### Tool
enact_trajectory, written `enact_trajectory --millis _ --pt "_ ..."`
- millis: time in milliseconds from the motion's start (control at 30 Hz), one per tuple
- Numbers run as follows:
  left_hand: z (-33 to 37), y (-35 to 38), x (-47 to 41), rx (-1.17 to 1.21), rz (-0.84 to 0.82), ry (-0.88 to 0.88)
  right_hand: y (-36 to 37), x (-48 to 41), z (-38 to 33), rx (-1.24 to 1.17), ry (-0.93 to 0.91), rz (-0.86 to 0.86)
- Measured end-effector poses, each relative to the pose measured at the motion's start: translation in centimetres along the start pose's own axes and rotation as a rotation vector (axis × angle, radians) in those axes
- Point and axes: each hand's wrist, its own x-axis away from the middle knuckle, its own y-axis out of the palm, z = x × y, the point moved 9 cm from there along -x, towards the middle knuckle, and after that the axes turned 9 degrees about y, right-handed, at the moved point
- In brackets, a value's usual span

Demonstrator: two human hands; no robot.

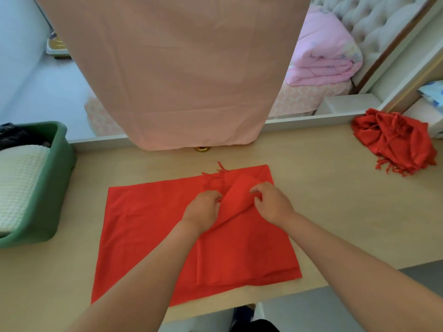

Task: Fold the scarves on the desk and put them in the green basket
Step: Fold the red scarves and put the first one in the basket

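Pinching a fold of the flat red fringed scarf (143, 224) with left grip (203, 207) and right grip (271, 203), green plastic basket (63, 171) at 9 o'clock.

Left grip (203, 207), right grip (272, 203), both curled

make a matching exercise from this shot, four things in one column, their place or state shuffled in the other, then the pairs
1. flat red scarf
2. crumpled red scarf
3. green basket
4. pink quilt

A. folded, beyond the desk
B. bunched at the desk's far right
C. at the desk's left end, cloth inside
D. spread mid-desk, pinched by the left hand and right hand

Pairs: 1-D, 2-B, 3-C, 4-A
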Motion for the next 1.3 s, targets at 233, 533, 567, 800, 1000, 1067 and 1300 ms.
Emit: enact_trajectory --millis 233,533,567,800,1000,1067,1300 --pt "0.1 3.4 -5.9 -0.082 -0.140 -0.257 2.1 -4.7 3.4 0.206 0.071 -0.216" --pt "-1.7 -2.7 -3.2 0.170 0.391 -0.270 -0.3 -7.1 -1.5 -0.136 -0.160 0.023" --pt "-2.6 -3.4 -2.4 0.172 0.444 -0.321 -0.3 -7.3 -2.5 -0.172 -0.180 0.024" --pt "-9.9 -2.2 1.6 0.227 0.349 -0.672 5.1 -5.9 -4.3 0.191 -0.216 -0.225" --pt "-8.5 -2.2 3.3 0.208 0.366 -0.528 7.3 -4.2 -2.6 0.424 -0.181 -0.265" --pt "-8.2 -2.2 4.9 0.176 0.365 -0.584 6.8 -3.0 -3.0 0.404 -0.190 -0.184" --pt "-6.0 1.2 9.9 -0.082 -0.122 -0.599 8.7 5.0 -3.4 0.340 -0.264 -0.171"
